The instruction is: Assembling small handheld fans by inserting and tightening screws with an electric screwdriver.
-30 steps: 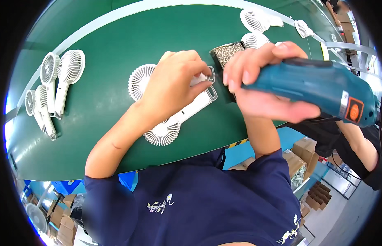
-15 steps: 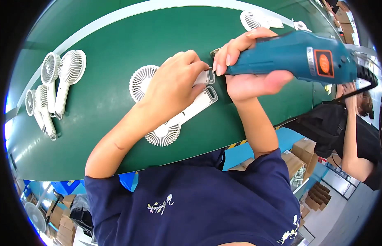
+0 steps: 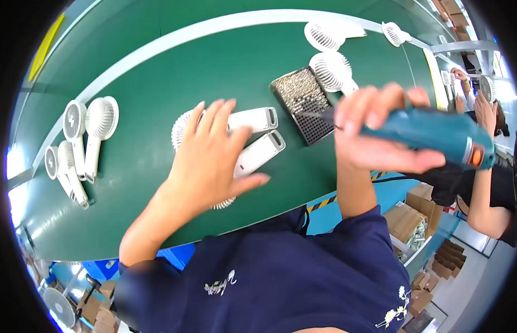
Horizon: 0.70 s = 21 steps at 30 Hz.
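Two white hand-held fans lie side by side on the green belt, handles pointing right. My left hand rests flat over them with its fingers spread, covering their round heads. My right hand grips a teal electric screwdriver, whose tip points left at a black tray of screws. The tray sits just right of the fan handles.
Several white fans lie in a group at the left of the belt. More fans lie beyond the screw tray. Another person in black stands at the right. Cardboard boxes sit below the belt edge.
My right hand has swung the screwdriver away from the fan handles, right and down toward the screw tray. My left hand has opened out flat over the fans.
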Tool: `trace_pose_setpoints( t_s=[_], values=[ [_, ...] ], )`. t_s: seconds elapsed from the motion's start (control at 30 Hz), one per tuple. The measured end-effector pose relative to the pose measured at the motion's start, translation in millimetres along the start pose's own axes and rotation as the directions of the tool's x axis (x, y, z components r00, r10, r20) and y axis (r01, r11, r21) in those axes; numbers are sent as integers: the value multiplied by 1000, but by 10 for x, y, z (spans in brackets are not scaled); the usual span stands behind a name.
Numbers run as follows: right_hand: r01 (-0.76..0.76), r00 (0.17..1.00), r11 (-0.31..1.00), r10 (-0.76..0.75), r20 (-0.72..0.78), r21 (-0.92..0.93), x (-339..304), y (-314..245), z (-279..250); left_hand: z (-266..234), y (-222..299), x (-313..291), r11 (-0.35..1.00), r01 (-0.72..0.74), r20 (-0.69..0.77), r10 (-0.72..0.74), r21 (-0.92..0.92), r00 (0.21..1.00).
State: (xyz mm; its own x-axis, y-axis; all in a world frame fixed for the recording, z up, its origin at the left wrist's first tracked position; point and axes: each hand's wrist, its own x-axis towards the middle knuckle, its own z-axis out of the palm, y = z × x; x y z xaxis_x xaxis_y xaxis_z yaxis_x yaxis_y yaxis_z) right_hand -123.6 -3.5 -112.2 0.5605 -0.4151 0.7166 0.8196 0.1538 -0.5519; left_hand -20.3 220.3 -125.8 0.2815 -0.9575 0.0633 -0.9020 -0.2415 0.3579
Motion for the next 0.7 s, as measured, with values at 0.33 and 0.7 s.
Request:
trace_pose_setpoints(
  t_s=[0.33, 0.7],
  values=[
    [44, 903, 987, -104, -416, -152, -894, -731, -450, -187, -82, 312, 990, -119, 100, 111, 80, 989],
    [6, 636, 975, 169, -753, 224, -1483, -756, -67, 1150, 1519, 4211, 961, -248, 157, 265, -123, 951]
  ],
)
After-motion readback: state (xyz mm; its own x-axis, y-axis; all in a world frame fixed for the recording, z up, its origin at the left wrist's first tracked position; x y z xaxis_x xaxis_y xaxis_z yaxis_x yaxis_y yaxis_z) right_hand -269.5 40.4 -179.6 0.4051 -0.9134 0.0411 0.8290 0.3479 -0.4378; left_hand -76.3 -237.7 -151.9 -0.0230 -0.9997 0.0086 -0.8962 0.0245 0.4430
